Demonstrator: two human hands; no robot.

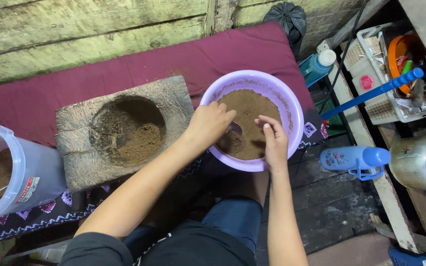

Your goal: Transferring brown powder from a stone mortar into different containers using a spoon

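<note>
Maroon mat (124, 69), lilac bowl (292, 106) under right hand (274, 140)

Wooden mortar (124, 130) just beside basin (292, 106).

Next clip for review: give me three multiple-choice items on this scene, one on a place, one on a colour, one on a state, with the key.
1. Where does the wooden block with the round hollow lie, seen from the head camera?
A. Left of the bowl
B. Right of the bowl
C. Inside the bowl

2. What colour is the bowl that holds the brown powder?
A. Green
B. Light purple
C. Black

3. How are the hands placed?
A. Both resting on the knees
B. Both over the bowl
C. Both on the metal kettle

Key: 1 A, the block lies on the maroon cloth left of the bowl. 2 B, its rim is light purple. 3 B, the left hand and right hand reach into the bowl, over the powder.
</note>
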